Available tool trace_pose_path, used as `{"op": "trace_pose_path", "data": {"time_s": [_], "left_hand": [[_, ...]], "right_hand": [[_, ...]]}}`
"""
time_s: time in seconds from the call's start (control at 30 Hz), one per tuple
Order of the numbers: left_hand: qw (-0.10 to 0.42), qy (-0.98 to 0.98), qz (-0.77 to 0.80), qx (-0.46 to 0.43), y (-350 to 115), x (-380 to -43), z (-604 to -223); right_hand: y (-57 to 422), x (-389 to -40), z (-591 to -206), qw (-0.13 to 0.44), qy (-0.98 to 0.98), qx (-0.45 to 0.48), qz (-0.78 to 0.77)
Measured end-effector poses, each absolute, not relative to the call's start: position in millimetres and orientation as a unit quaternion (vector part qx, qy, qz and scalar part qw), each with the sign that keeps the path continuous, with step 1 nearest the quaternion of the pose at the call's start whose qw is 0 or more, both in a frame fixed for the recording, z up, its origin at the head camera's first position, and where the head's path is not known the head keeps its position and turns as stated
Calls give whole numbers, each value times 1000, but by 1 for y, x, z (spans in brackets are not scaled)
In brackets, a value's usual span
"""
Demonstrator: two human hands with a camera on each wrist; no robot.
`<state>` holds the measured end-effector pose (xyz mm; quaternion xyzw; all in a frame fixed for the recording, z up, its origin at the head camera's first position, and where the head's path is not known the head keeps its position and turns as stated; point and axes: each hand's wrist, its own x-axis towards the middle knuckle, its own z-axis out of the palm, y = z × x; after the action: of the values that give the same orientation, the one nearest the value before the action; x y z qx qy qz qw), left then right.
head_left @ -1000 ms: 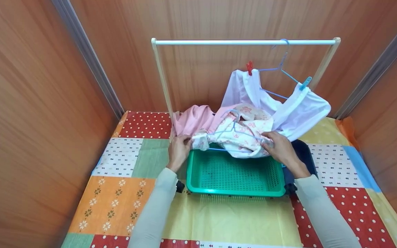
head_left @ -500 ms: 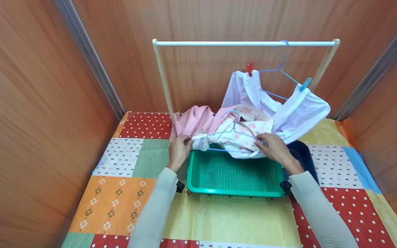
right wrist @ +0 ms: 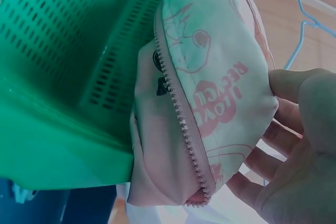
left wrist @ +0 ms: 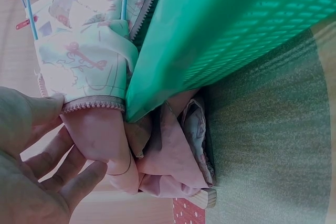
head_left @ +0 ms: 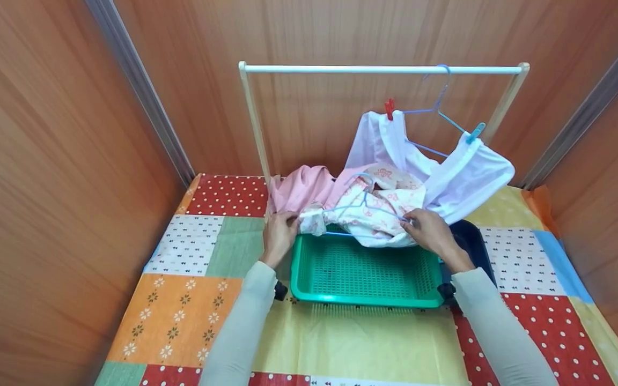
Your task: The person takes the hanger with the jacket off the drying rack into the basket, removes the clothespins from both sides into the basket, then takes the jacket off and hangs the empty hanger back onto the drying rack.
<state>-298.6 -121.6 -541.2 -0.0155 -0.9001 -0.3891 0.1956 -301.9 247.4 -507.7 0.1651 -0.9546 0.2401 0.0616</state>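
A pink zip-up jacket (head_left: pixel 309 185), its white lining printed with pink figures, lies bunched over the far part of a green basket (head_left: pixel 368 297). A blue hanger (head_left: pixel 363 199) rests on the lining, its hook pointing away from me. At the hanger's left end, my left hand (head_left: pixel 278 236) pinches the jacket's folded zipper edge (left wrist: pixel 94 103) between thumb and fingers. My right hand (head_left: pixel 431 235) grips the folded cloth by the hanger's right end. Zipper teeth (right wrist: pixel 184 124) and a lining flap (right wrist: pixel 220 87) show there in the right wrist view.
Behind the basket stands a rack with a white rail (head_left: pixel 341 69). From it hangs another hanger with a white garment (head_left: pixel 464 177), clipped by a red clothespin (head_left: pixel 389 109) and a blue clothespin (head_left: pixel 476 132). A dark blue tray (head_left: pixel 472 246) sits at the basket's right.
My right hand has shifted slightly inward along the jacket's edge, its fingertips now closer to the hanger's right end. The left hand keeps its place, and the hanger stays on the lining.
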Motion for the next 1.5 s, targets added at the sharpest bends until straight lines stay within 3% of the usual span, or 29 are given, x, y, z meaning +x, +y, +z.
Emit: {"op": "trace_pose_path", "data": {"time_s": [1.5], "left_hand": [[178,-902,-394,-20,-124,-300,-542]], "right_hand": [[312,-278,-547,94,-951,104,277]]}}
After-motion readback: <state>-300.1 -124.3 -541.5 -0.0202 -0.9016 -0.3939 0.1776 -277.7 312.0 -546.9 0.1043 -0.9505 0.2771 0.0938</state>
